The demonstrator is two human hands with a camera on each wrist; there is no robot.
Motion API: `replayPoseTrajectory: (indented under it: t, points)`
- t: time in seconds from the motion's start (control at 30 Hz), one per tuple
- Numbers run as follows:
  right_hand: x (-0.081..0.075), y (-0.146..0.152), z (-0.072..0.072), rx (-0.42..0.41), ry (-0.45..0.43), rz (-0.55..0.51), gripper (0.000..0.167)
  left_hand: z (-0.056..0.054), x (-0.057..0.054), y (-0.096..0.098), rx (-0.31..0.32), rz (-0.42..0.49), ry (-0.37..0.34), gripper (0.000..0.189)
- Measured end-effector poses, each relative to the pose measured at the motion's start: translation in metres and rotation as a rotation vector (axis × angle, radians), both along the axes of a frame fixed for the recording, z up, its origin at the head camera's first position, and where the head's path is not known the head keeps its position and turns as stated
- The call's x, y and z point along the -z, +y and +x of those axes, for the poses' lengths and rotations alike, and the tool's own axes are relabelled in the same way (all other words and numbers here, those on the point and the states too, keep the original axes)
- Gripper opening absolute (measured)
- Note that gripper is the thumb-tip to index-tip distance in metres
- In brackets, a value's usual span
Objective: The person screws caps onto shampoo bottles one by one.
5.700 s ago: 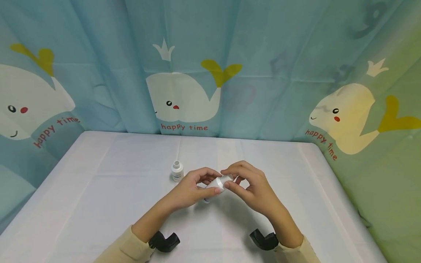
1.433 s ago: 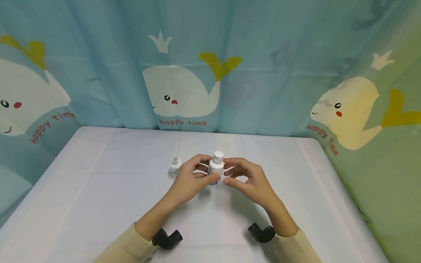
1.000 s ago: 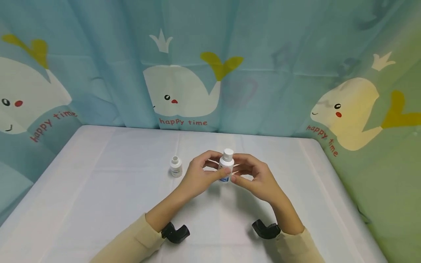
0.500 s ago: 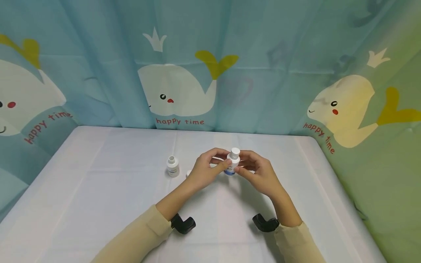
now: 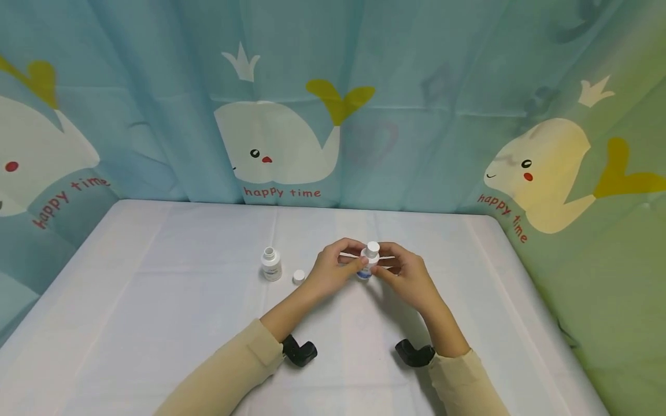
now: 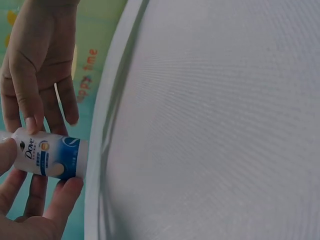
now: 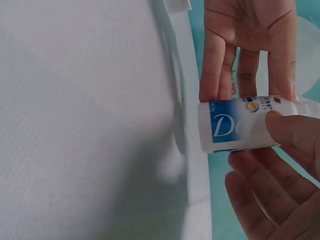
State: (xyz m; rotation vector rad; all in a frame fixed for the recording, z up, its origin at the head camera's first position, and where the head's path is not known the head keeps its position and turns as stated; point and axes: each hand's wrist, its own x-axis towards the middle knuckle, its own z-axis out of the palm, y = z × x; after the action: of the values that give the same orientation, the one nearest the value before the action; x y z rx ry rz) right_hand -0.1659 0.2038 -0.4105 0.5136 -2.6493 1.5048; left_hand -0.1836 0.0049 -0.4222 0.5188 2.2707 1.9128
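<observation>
Both hands hold a small white Dove bottle [image 5: 367,264] upright above the table, its white cap [image 5: 372,247] on top. My left hand [image 5: 331,267] grips its left side, thumb across the front. Thumb and fingers of my right hand [image 5: 409,276] pinch the other side. The blue lower label [image 6: 67,157] shows in the left wrist view, and the printed bottle [image 7: 240,124] also lies across the right wrist view. To the left stands a second white bottle [image 5: 272,266] with its neck uncovered. Between that bottle and my left forearm, a loose white cap [image 5: 299,277] rests on the table.
A white cloth covers the table [image 5: 156,323]. Behind it hangs a blue-green curtain [image 5: 416,150] printed with whales. Black curved camera mounts sit at the left wrist [image 5: 300,352] and the right wrist [image 5: 414,353].
Earlier the held bottle was tilted with the right hand at its cap; now it is upright and both hands have shifted right with it. The loose cap has come out from behind the left hand.
</observation>
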Motion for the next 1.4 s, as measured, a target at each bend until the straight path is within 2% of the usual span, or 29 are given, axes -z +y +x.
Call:
replayPoseTrajectory:
  t: [0.17, 0.33, 0.6, 0.77, 0.87, 1.0, 1.17, 1.23, 1.3, 1.4]
  points:
    - [0.001, -0.003, 0.001, -0.001, -0.028, 0.028, 0.038, -0.001, 0.007, -0.002, 0.012, 0.010, -0.010, 0.031]
    - [0.001, -0.003, 0.000, -0.012, -0.051, 0.030, 0.038, -0.001, 0.008, -0.003, 0.017, -0.004, -0.028, 0.030]
    - [-0.002, -0.002, 0.002, -0.014, -0.055, 0.066, 0.039, 0.000, 0.006, -0.004, 0.018, -0.042, -0.021, 0.031]
    - [-0.010, 0.000, 0.004, -0.012, -0.067, 0.065, 0.043, 0.003, -0.004, -0.014, -0.009, -0.044, -0.023, 0.033]
    - [-0.019, 0.001, 0.007, -0.003, -0.053, 0.026, 0.045, 0.006, -0.019, -0.030, -0.028, -0.015, 0.019, 0.033]
    - [-0.032, -0.002, 0.013, -0.009, 0.028, -0.045, 0.045, 0.012, -0.044, -0.061, -0.061, 0.013, 0.133, 0.031]
    - [-0.046, -0.017, 0.022, -0.089, 0.147, -0.129, 0.046, 0.020, -0.067, -0.106, -0.145, 0.015, 0.277, 0.032]
    - [-0.049, -0.025, 0.026, -0.134, 0.159, -0.133, 0.048, 0.021, -0.071, -0.124, -0.192, 0.008, 0.301, 0.033]
    - [-0.051, -0.034, 0.029, -0.172, 0.152, -0.123, 0.049, 0.020, -0.071, -0.140, -0.237, -0.010, 0.297, 0.034]
    - [-0.050, -0.046, 0.030, -0.218, 0.125, -0.097, 0.051, 0.017, -0.064, -0.163, -0.273, -0.046, 0.260, 0.035]
